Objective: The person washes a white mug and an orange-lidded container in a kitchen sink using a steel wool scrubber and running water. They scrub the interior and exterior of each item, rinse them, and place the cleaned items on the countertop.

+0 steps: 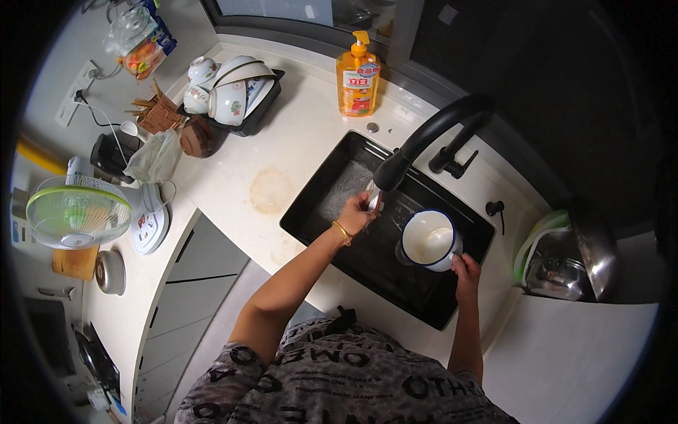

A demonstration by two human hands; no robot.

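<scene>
My left hand (pixel 358 214), with a gold bracelet at its wrist, pinches a small white and red item (pixel 375 201) under the faucet head; its kind is unclear. Water runs below the black faucet (pixel 392 172) into the black sink (pixel 424 312). To the right, my right hand (pixel 467 273) grips the handle of a white enamel mug (pixel 428 237) with a blue rim. The mug is tilted so that its inside faces up towards me, and it is held over the sink. Part of a roundish thing shows behind its lower left side, too hidden to name.
An orange pump bottle of dish soap (pixel 358 79) stands behind the sink. Bowls (pixel 229 100) fill a black rack at the back left. A fan (pixel 78 212) and a metal pot (pixel 110 272) are at far left. Metal bowls (pixel 559 275) lie right of the sink.
</scene>
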